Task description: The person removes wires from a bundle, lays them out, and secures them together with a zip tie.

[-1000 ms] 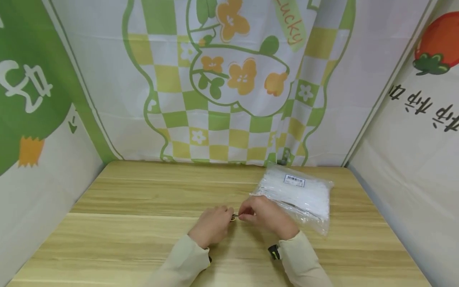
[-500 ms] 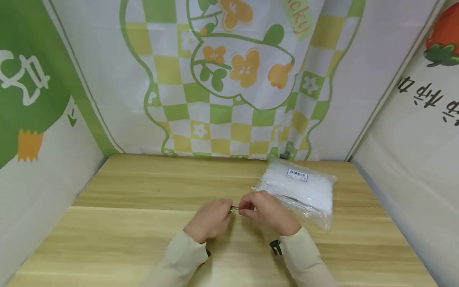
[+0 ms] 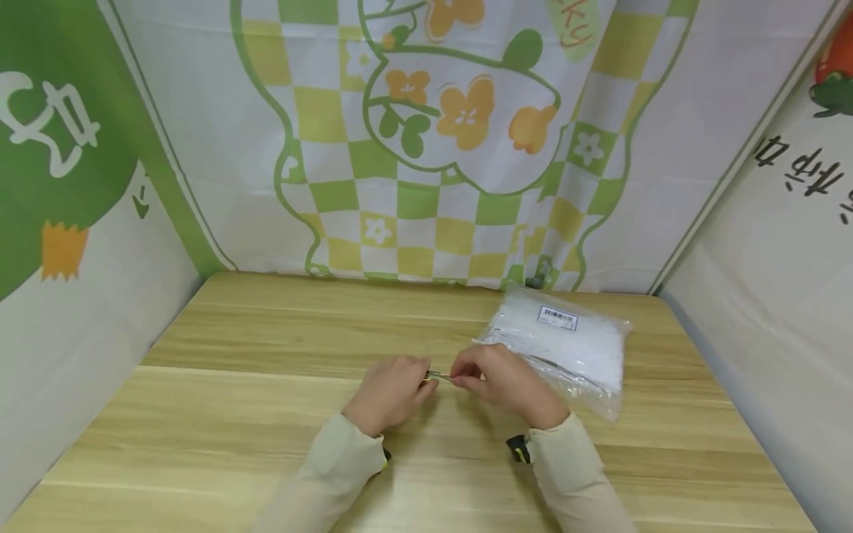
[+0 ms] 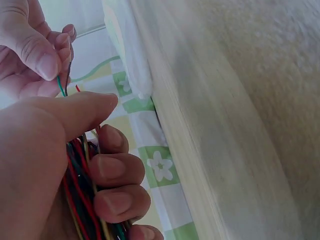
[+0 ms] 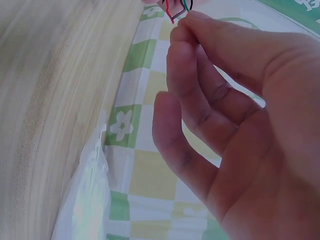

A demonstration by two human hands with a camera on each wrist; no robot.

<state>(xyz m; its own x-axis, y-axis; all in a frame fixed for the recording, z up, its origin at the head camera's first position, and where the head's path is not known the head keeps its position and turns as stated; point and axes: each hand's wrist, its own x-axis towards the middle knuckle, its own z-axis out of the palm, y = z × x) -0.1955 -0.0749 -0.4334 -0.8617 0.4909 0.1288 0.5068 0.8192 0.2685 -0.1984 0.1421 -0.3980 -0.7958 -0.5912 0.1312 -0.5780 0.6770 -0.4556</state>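
Note:
My left hand (image 3: 389, 394) curls round a bundle of thin coloured wires (image 4: 80, 186), red, green, black and yellowish, seen best in the left wrist view. The thumb lies across the top of the bundle, and short ends stick out past it. Opposite it, my right hand (image 3: 512, 386) pinches the ends of a green wire (image 4: 61, 86) and a dark one between thumb and fingertips. In the right wrist view the pinching fingers (image 5: 182, 35) hide the very tips, and a bent red end (image 5: 169, 14) shows beside them. Both hands are above the wooden table (image 3: 266, 437).
A clear plastic bag (image 3: 566, 337) with white contents and a barcode label lies at the back right, just beyond my right hand. Printed cloth curtains (image 3: 453, 215) stand round the back and sides of the table.
The gap between my hands has widened slightly, with more wire showing between them. My left hand still grips the bundle. The whole head view has shifted a little, so the bag sits higher.

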